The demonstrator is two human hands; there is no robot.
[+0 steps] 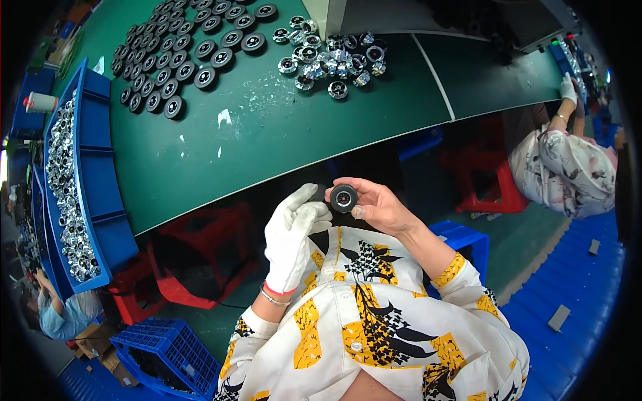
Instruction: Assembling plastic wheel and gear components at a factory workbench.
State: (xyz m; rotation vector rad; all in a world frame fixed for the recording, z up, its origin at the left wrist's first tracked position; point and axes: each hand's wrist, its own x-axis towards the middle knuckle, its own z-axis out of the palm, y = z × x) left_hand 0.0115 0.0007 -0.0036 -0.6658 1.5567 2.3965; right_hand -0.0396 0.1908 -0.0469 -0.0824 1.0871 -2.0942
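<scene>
Between the thumb and fingers of my bare right hand (378,206) is a small black wheel (344,198), its face turned up toward me, with a silver ring and a red centre. My left hand (294,224) wears a white glove and is close beside it on the left. The gloved fingers are curled around a dark piece, mostly hidden by the fingers and the shadow behind. Both hands are in front of my body, off the near edge of the green table (261,144).
Many black wheels (204,78) are spread at the far left of the table; chrome hubs (338,89) are piled farther right. A long blue bin (100,180) of shiny parts stands at left. Red stools (194,267) and a blue crate (170,354) sit below. Co-workers (568,167) sit at both sides.
</scene>
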